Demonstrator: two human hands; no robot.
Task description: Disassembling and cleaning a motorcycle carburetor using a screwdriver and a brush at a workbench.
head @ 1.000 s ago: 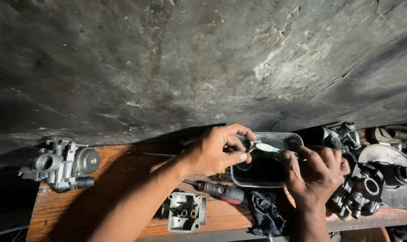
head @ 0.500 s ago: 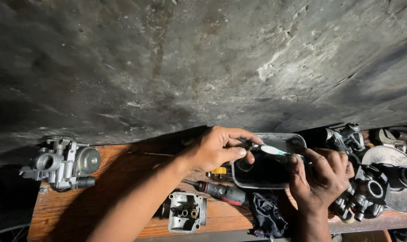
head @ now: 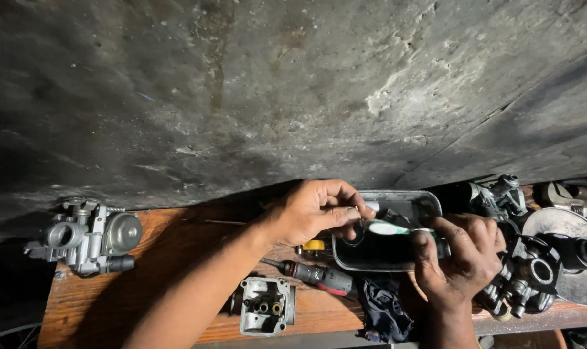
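My left hand pinches a small part over a dark metal tray filled with dark liquid; the part itself is mostly hidden by my fingers. My right hand grips a white and green toothbrush, its head pointing at my left fingertips above the tray. Both hands hover over a worn wooden bench.
A silver carburetor body sits at the bench's left end. A square float bowl, a red-handled screwdriver and a dark rag lie near the front edge. Black engine parts crowd the right end. A rough grey wall rises behind.
The toothbrush and both hands shifted slightly over the tray; the brush head sits closer to my left fingertips. The rest has not moved.
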